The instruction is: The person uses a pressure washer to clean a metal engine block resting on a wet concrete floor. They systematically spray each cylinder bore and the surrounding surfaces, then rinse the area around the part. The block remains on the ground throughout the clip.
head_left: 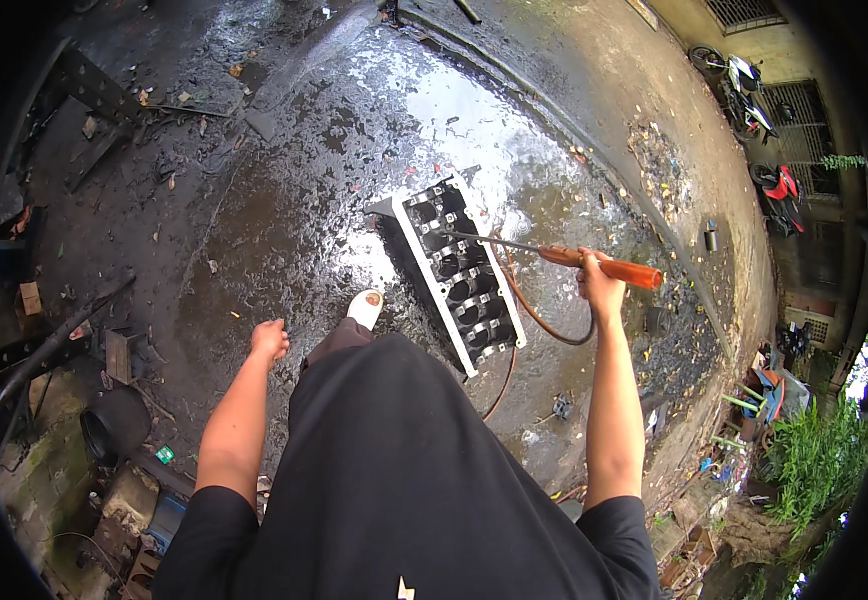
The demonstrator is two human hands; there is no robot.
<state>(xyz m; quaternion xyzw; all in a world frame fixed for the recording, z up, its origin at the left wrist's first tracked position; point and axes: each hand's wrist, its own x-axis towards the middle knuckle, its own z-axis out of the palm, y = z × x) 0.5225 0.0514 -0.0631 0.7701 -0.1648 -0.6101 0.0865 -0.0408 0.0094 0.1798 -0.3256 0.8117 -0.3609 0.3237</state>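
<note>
We hold the spray lance (554,250) in our right hand (599,285), the fingers closed around its orange handle. The thin metal tube of the lance runs from the handle toward the left and ends over the engine block (459,270), near that block's far end. A brown hose (544,325) leaves the handle end, loops below the right hand and trails along the near right side of the block.

The engine block lies on the wet concrete floor (334,180), in the middle of the wet patch. Its open face is turned up, so we see a row of dark round bores framed by pale metal edges. Its long axis runs from the far left to the near right.

Our left hand (270,340) hangs free at our left side, curled into a loose fist and holding nothing. It is well apart from the block. Our foot in a white shoe (365,308) stands on the floor just beside the near left edge of the block.

At the far right edge of the floor, motorcycles (754,110) are parked beside a wall. A black pot (114,425) and scrap pieces lie along the left edge.
</note>
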